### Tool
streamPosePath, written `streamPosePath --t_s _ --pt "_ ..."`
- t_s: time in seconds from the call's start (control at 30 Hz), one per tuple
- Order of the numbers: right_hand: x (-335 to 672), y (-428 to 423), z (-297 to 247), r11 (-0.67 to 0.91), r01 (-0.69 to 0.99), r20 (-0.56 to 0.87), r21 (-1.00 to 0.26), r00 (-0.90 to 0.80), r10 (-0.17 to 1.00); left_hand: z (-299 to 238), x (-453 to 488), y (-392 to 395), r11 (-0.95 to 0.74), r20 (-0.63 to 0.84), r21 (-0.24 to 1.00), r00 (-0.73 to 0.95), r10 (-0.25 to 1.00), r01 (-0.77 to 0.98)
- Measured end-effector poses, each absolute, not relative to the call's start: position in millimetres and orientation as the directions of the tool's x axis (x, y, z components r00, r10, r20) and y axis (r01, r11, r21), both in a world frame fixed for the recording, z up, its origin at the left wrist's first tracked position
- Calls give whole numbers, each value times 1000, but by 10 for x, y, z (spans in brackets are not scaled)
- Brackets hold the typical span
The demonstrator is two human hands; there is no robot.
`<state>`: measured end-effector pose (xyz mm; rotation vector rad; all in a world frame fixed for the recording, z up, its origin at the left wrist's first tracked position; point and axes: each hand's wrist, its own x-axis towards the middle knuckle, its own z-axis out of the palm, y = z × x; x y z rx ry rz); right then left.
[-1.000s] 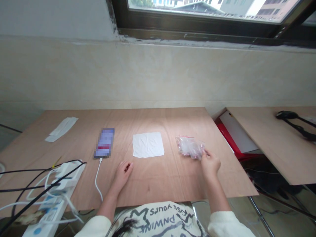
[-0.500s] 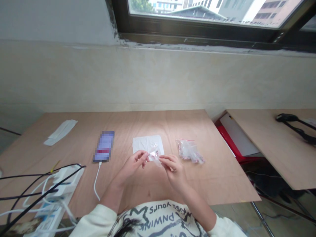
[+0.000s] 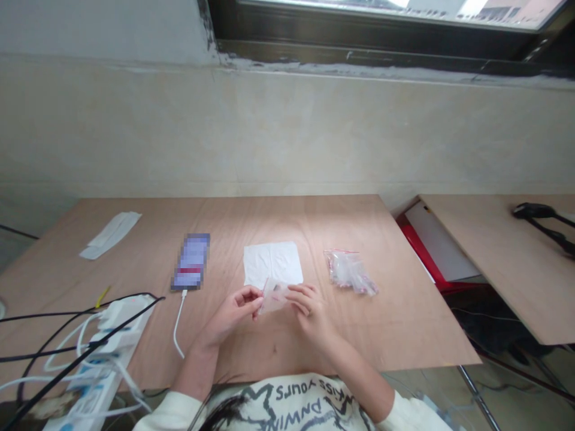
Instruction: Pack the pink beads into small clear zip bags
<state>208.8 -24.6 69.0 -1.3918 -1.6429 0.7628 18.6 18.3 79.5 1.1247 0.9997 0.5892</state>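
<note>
My left hand (image 3: 234,311) and my right hand (image 3: 309,311) meet at the middle of the wooden table (image 3: 341,335). Their fingers pinch the edges of a small clear plastic bag (image 3: 274,295), which has a faint pinkish mark inside. The bag overlaps the near edge of a white square of paper or cloth (image 3: 272,263). To the right, a bundle of clear zip bags with red edges (image 3: 349,273) lies apart from my right hand. A phone with a blurred screen (image 3: 191,261) lies left of my left hand, with a white charging cable (image 3: 178,323).
A white power strip (image 3: 108,353) with black and white cables lies at the near left of the table. A white strip of paper (image 3: 110,235) lies at the far left. A second wooden board (image 3: 498,263) and a red-edged folder (image 3: 431,245) stand to the right.
My right hand has left the bundle of bags and moved left to join my left hand. Both hands have come together and now hold the small clear bag.
</note>
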Motion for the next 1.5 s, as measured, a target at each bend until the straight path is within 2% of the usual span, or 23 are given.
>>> streamPosePath --t_s 0.1,0.3,0.43,0.63,0.8,1.03,1.17,1.27,1.33,1.5 --pt "2000 -219 834 112 462 130 -880 7 991 829 204 177 341 -361 931 464 809 130" --pt "1747 -95 883 -110 297 -157 -948 -142 977 774 294 146 363 -370 925 489 790 112" --pt "1735 -17 808 -153 259 -199 -954 -162 967 723 311 136 386 -378 918 479 792 85" --pt "1821 -9 840 -264 72 -274 -962 -226 935 783 318 103 421 -375 907 469 799 7" --pt "1796 -77 839 -257 140 -279 -956 -176 944 759 349 39 399 -398 913 390 830 81" --pt "1867 -94 882 -252 260 -277 -932 -66 958 796 233 74 296 -336 935 224 915 195" --pt "1826 -79 903 -224 306 -254 -925 -63 965 877 249 92 247 -362 914 371 855 322" --pt "1770 -74 903 -158 291 -210 -944 -156 965 894 296 119 229 -384 903 445 809 364" --pt "1769 -67 907 -137 306 -196 -942 -172 965 880 305 161 200 -369 902 442 818 382" --pt "1829 -29 908 -197 416 -214 -887 6 977 837 323 237 53 -219 905 354 909 423"
